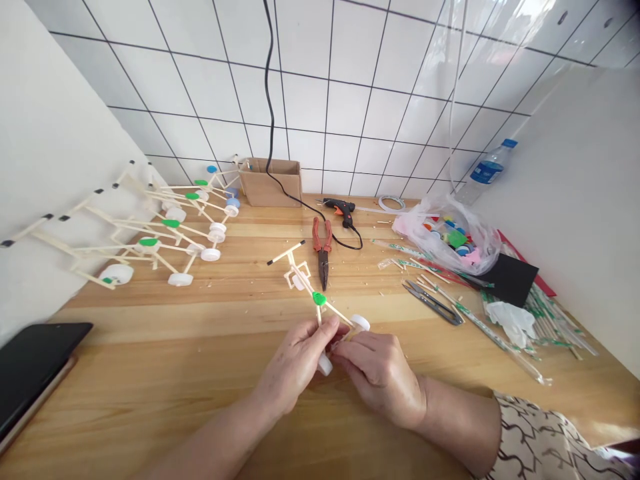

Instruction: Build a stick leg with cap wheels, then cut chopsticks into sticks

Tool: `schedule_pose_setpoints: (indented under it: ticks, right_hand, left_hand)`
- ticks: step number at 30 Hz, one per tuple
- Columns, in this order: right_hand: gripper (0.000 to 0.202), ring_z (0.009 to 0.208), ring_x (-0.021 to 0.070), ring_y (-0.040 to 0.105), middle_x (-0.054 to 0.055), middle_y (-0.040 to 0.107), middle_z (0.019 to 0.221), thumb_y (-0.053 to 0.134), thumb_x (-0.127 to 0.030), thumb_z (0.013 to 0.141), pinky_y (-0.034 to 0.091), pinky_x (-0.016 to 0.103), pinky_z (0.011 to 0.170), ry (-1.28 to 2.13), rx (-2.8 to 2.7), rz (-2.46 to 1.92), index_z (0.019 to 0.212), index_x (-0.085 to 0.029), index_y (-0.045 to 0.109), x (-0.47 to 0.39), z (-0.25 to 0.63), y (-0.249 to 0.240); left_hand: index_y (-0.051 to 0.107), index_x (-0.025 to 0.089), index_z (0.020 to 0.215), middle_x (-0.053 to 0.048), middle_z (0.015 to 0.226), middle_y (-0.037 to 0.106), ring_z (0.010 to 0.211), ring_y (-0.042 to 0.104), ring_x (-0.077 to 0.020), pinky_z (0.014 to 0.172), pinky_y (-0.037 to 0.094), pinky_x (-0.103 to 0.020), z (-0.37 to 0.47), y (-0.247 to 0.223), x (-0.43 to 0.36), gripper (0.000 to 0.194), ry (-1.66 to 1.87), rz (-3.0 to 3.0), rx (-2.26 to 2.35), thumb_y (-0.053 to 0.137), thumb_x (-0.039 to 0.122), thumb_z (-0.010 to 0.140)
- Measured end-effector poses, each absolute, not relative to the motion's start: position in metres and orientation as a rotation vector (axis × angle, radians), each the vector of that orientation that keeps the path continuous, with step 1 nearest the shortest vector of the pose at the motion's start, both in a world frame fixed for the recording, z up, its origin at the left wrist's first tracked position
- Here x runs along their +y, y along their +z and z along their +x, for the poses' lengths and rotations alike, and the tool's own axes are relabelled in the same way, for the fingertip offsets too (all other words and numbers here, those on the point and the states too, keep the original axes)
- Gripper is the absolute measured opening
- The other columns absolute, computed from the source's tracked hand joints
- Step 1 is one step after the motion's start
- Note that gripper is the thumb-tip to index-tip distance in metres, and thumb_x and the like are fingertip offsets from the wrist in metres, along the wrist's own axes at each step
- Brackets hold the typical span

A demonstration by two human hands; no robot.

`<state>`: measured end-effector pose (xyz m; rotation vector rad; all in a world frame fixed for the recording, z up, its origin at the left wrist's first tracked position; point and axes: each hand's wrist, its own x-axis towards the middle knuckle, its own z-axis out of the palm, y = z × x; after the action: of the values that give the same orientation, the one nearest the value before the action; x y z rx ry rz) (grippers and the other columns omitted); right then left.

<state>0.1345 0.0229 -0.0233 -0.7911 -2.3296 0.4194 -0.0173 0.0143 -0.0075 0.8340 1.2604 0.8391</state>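
Note:
A small tricycle model made of pale wooden sticks is held between my two hands, just above the table. It has a green seat piece, black-tipped handlebars and white bottle-cap wheels. My left hand is closed around the rear sticks, thumb on top, beside one rear wheel. Closed in a pinch, my right hand grips the rear end near the other wheel. What lies between the fingertips is mostly hidden. Pliers with red handles lie just beyond the model.
Several similar tricycle models stand at the left. A cardboard box, a glue gun and a tape roll are at the back. To the right are a bag of caps, snips, sticks and a bottle. A phone lies front left.

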Motion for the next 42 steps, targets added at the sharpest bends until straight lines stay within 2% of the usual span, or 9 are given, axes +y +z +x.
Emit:
schedule_pose_setpoints:
  ticks: [7, 13, 21, 25, 33, 36, 39, 42]
  right_hand:
    - [0.021, 0.058, 0.0133, 0.054, 0.003, 0.062, 0.064, 0.04, -0.01, 0.087, 0.041, 0.023, 0.054, 0.305, -2.359, -0.792, 0.078, -0.016, 0.059, 0.022, 0.134, -0.023]
    - [0.021, 0.059, 0.0141, 0.055, 0.004, 0.062, 0.067, 0.038, -0.008, 0.086, 0.041, 0.024, 0.054, 0.257, -2.39, -0.8, 0.08, -0.016, 0.057, 0.023, 0.134, -0.025]
    - [0.019, 0.058, 0.014, 0.055, 0.002, 0.062, 0.066, 0.039, -0.008, 0.086, 0.038, 0.025, 0.052, 0.167, -2.402, -0.844, 0.079, -0.018, 0.053, 0.021, 0.134, -0.026]
    - [0.016, 0.054, 0.0134, 0.054, 0.002, 0.062, 0.065, 0.039, -0.01, 0.086, 0.038, 0.025, 0.051, 0.181, -2.391, -0.86, 0.079, -0.018, 0.051, 0.02, 0.133, -0.025]
    - [0.012, 0.055, 0.012, 0.053, 0.001, 0.06, 0.066, 0.039, -0.011, 0.087, 0.04, 0.022, 0.052, 0.391, -2.292, -0.887, 0.08, -0.019, 0.046, 0.019, 0.133, -0.014]
    - [0.009, 0.058, 0.0116, 0.053, 0.001, 0.058, 0.07, 0.038, -0.015, 0.09, 0.042, 0.023, 0.055, 0.612, -2.138, -0.86, 0.084, -0.02, 0.043, 0.019, 0.138, -0.002]
    - [0.012, 0.069, 0.0131, 0.054, 0.004, 0.056, 0.078, 0.036, -0.023, 0.092, 0.045, 0.025, 0.064, 0.892, -1.873, -0.884, 0.083, -0.02, 0.044, 0.02, 0.145, 0.008]
    - [0.024, 0.066, 0.0129, 0.051, 0.004, 0.054, 0.074, 0.037, -0.031, 0.091, 0.045, 0.025, 0.058, 1.121, -1.575, -0.932, 0.073, -0.019, 0.047, 0.027, 0.152, 0.017]
  left_hand:
    - [0.069, 0.018, 0.097, -0.005, 0.091, 0.07, 0.085, 0.058, -0.0197, 0.064, 0.04, -0.024, -0.018, -0.009, 0.014, 0.045, 0.845, 0.818, 1.243, 0.054, 0.055, 0.076]
    - [0.071, 0.017, 0.093, -0.004, 0.079, 0.068, 0.073, 0.056, -0.0161, 0.058, 0.038, -0.022, -0.017, -0.006, 0.014, 0.043, 0.86, 0.809, 1.231, 0.058, 0.054, 0.074]
    - [0.071, 0.017, 0.09, -0.003, 0.075, 0.066, 0.071, 0.055, -0.0167, 0.057, 0.038, -0.022, -0.016, -0.003, 0.014, 0.041, 0.857, 0.799, 1.258, 0.059, 0.052, 0.073]
    - [0.071, 0.016, 0.085, -0.002, 0.068, 0.063, 0.064, 0.052, -0.0152, 0.056, 0.037, -0.023, -0.017, -0.003, 0.014, 0.041, 0.859, 0.838, 1.27, 0.058, 0.053, 0.073]
    - [0.067, 0.016, 0.076, 0.001, 0.063, 0.055, 0.062, 0.047, -0.0126, 0.055, 0.035, -0.021, -0.017, -0.005, 0.015, 0.037, 0.852, 0.856, 1.281, 0.057, 0.051, 0.075]
    - [0.067, 0.015, 0.074, -0.001, 0.066, 0.058, 0.066, 0.052, -0.0147, 0.058, 0.039, -0.022, -0.016, -0.005, 0.015, 0.035, 0.884, 0.804, 1.218, 0.059, 0.049, 0.074]
    - [0.067, 0.015, 0.08, -0.004, 0.075, 0.063, 0.075, 0.057, -0.0179, 0.065, 0.043, -0.025, -0.015, -0.008, 0.015, 0.034, 0.901, 0.734, 1.16, 0.061, 0.048, 0.074]
    - [0.068, 0.015, 0.085, -0.006, 0.082, 0.066, 0.076, 0.058, -0.0181, 0.068, 0.045, -0.027, -0.016, -0.012, 0.015, 0.035, 0.905, 0.701, 1.165, 0.06, 0.047, 0.074]
